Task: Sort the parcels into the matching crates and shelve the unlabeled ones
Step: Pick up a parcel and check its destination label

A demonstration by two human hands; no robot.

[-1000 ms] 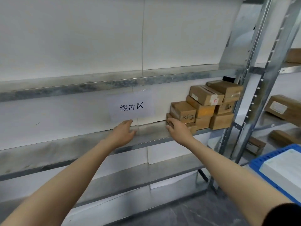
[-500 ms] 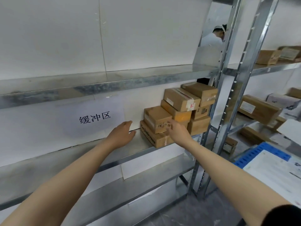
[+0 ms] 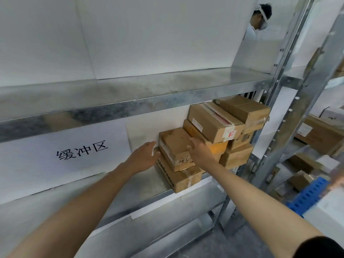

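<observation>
Could slide the small box (image 3: 175, 146) off the bottom box (image 3: 179, 177) with too hard a push, or bump the crooked pile (image 3: 216, 121) to the right and spill it off the shelf (image 3: 141, 185). Has the left hand (image 3: 144, 155) open, fingers straight, touching the small box's left side. Has the right hand (image 3: 200, 152) open too, fingers spread on its right side, gripping nothing.

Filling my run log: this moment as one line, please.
phase: shelving | left hand: open, left of top box | right hand: open, on its right edge | top box: on flat box, on shelf
</observation>
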